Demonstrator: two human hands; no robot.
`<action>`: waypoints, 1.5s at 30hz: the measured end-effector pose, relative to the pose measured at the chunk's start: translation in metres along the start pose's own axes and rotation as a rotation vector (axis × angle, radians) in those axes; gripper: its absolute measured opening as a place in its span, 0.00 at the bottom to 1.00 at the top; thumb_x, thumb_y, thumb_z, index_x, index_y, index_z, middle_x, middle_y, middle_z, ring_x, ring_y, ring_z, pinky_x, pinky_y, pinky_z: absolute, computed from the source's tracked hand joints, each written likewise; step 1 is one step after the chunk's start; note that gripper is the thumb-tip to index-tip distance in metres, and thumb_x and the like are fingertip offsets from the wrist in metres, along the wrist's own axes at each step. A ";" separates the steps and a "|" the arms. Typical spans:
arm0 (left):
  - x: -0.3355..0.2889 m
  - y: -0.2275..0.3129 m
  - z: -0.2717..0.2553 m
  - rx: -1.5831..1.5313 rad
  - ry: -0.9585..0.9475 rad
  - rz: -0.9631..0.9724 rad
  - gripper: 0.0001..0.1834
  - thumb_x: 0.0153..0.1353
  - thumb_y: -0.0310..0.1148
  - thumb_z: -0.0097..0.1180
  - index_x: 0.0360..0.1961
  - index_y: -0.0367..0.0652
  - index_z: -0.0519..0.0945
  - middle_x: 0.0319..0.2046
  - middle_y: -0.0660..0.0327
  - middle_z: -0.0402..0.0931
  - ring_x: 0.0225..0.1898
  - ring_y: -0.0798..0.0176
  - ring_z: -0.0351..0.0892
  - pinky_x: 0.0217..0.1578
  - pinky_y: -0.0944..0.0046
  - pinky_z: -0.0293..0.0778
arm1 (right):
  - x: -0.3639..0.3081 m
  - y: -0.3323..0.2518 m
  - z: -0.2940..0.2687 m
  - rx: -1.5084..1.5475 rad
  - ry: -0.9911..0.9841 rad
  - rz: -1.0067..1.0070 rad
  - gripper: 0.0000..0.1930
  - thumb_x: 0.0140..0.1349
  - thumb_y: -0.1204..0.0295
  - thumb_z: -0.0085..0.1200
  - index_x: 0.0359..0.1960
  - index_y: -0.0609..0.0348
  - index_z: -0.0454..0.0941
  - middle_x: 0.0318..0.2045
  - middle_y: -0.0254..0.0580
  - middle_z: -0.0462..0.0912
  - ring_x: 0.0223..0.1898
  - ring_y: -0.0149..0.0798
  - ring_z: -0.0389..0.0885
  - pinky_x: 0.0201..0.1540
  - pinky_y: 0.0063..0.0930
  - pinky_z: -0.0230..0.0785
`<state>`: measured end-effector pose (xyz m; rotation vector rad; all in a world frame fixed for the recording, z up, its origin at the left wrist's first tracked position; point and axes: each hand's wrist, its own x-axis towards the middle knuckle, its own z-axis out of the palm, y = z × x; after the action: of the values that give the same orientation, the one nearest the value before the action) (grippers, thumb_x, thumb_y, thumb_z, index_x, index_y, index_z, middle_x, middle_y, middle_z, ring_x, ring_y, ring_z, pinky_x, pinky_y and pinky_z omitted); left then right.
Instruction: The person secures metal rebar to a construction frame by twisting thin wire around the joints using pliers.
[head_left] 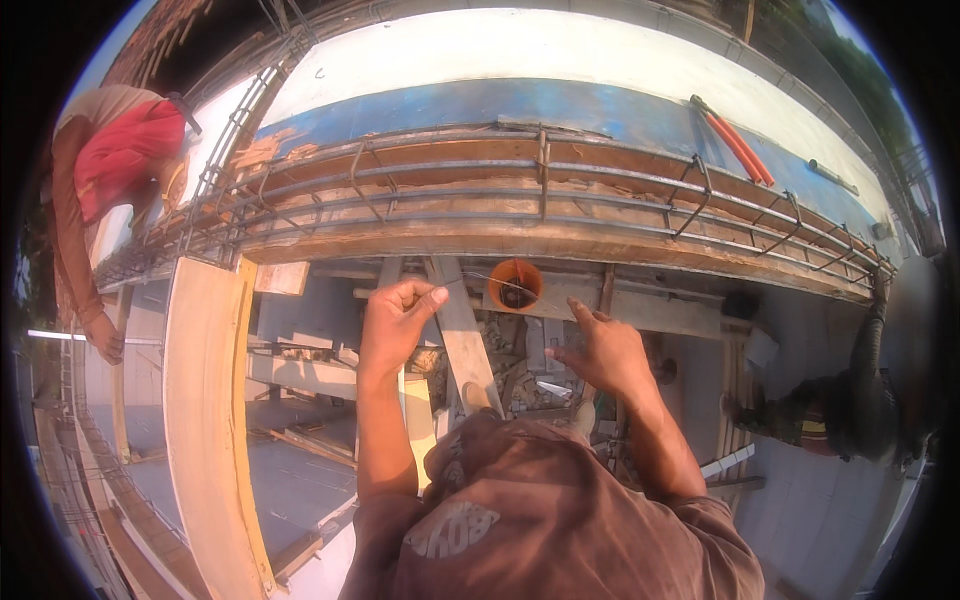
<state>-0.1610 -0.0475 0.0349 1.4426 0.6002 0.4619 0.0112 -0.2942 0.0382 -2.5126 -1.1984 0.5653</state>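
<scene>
Left hand (395, 322): fingers pinched shut on thin wire (490, 281) | right hand (603, 350): fingers spread, holding nothing | wire runs roughly level, left to right, below rebar cage (545, 185).

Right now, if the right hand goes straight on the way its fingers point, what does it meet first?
Probably the orange pot: the right hand points up-left at it, just below the rebar cage. Depth is unclear, so it could pass in front.

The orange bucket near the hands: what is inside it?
Inside the orange bucket there is only a dark, tangled mass, perhaps wire; it is too small to tell. Its rim hides the bottom. A thin wire runs from the left hand toward it.
</scene>
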 end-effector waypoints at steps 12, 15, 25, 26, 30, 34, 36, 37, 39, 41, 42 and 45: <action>-0.011 -0.080 -0.015 1.565 0.023 0.119 0.39 0.48 0.40 0.76 0.63 0.42 0.76 0.57 0.40 0.76 0.65 0.41 0.70 0.62 0.40 0.64 | -0.031 0.019 0.098 0.168 0.301 0.055 0.18 0.60 0.63 0.63 0.45 0.63 0.77 0.39 0.52 0.85 0.32 0.59 0.85 0.34 0.51 0.77; -0.017 -0.044 0.054 1.202 -0.267 0.365 0.66 0.42 0.35 0.79 0.79 0.47 0.48 0.72 0.43 0.60 0.77 0.39 0.46 0.74 0.35 0.42 | -0.025 0.009 0.103 0.147 0.231 -0.123 0.11 0.59 0.68 0.60 0.40 0.60 0.79 0.36 0.48 0.83 0.28 0.58 0.83 0.30 0.49 0.76; 0.014 -0.075 0.077 0.598 -0.874 -0.071 0.18 0.56 0.25 0.65 0.50 0.36 0.84 0.39 0.50 0.86 0.37 0.51 0.86 0.38 0.60 0.78 | -0.030 -0.011 0.034 0.399 0.389 -0.238 0.11 0.60 0.64 0.63 0.39 0.56 0.86 0.29 0.42 0.82 0.27 0.51 0.81 0.27 0.43 0.72; 0.015 -0.075 0.073 0.594 -0.892 -0.064 0.18 0.56 0.25 0.65 0.50 0.36 0.84 0.39 0.50 0.86 0.37 0.51 0.86 0.38 0.60 0.78 | -0.029 -0.009 0.031 0.393 0.398 -0.223 0.11 0.60 0.64 0.63 0.39 0.56 0.86 0.29 0.42 0.82 0.27 0.51 0.81 0.27 0.43 0.72; 0.021 -0.070 0.060 0.414 -0.821 -0.121 0.16 0.61 0.33 0.67 0.47 0.34 0.85 0.32 0.51 0.86 0.30 0.61 0.83 0.33 0.62 0.76 | -0.027 -0.012 0.025 0.174 0.547 -0.279 0.13 0.61 0.60 0.64 0.41 0.54 0.88 0.32 0.38 0.82 0.37 0.47 0.80 0.34 0.40 0.73; 0.023 -0.074 0.058 0.420 -0.867 -0.083 0.15 0.62 0.35 0.68 0.46 0.37 0.86 0.31 0.49 0.86 0.29 0.61 0.84 0.32 0.61 0.77 | -0.025 -0.008 0.051 0.066 0.427 -0.201 0.12 0.60 0.59 0.64 0.37 0.53 0.88 0.33 0.36 0.80 0.41 0.46 0.76 0.38 0.40 0.70; 0.027 -0.073 0.059 0.520 -0.899 0.066 0.14 0.61 0.36 0.67 0.44 0.40 0.88 0.30 0.48 0.85 0.28 0.55 0.85 0.32 0.60 0.77 | -0.025 -0.004 0.051 0.033 0.407 -0.221 0.12 0.59 0.60 0.64 0.35 0.53 0.88 0.32 0.36 0.80 0.42 0.46 0.75 0.39 0.40 0.69; 0.027 -0.066 0.061 0.545 -0.901 0.064 0.10 0.61 0.31 0.65 0.40 0.36 0.88 0.32 0.47 0.87 0.31 0.63 0.85 0.36 0.63 0.78 | -0.025 -0.002 0.050 0.005 0.379 -0.250 0.11 0.59 0.60 0.64 0.33 0.53 0.88 0.31 0.35 0.80 0.43 0.46 0.74 0.40 0.41 0.67; 0.025 -0.058 0.065 0.591 -0.881 0.101 0.09 0.61 0.31 0.65 0.39 0.37 0.88 0.32 0.48 0.87 0.31 0.62 0.86 0.36 0.63 0.78 | -0.025 -0.001 0.055 0.061 0.389 -0.212 0.11 0.58 0.60 0.65 0.31 0.54 0.88 0.30 0.35 0.79 0.43 0.46 0.73 0.42 0.42 0.67; 0.024 -0.055 0.063 0.672 -0.829 0.114 0.09 0.61 0.34 0.65 0.38 0.42 0.89 0.30 0.49 0.85 0.30 0.50 0.86 0.32 0.59 0.77 | -0.023 -0.004 0.055 0.125 0.372 -0.171 0.11 0.57 0.60 0.65 0.28 0.54 0.87 0.29 0.35 0.78 0.44 0.46 0.72 0.43 0.44 0.66; 0.025 -0.058 0.059 0.670 -0.853 0.129 0.09 0.61 0.34 0.65 0.38 0.42 0.89 0.30 0.49 0.85 0.30 0.50 0.86 0.32 0.59 0.77 | -0.022 -0.004 0.054 0.116 0.388 -0.150 0.11 0.57 0.60 0.65 0.28 0.54 0.87 0.29 0.35 0.78 0.44 0.46 0.72 0.43 0.44 0.66; 0.031 -0.075 0.045 0.546 -0.722 0.107 0.09 0.62 0.32 0.64 0.37 0.38 0.89 0.30 0.48 0.86 0.30 0.52 0.87 0.34 0.60 0.77 | -0.020 0.005 0.055 0.171 0.472 -0.161 0.12 0.58 0.59 0.65 0.27 0.55 0.85 0.30 0.36 0.77 0.45 0.47 0.71 0.44 0.47 0.65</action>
<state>-0.1136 -0.0695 -0.0412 2.0183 0.0541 -0.1787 -0.0226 -0.3078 -0.0084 -2.2070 -1.0994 0.0240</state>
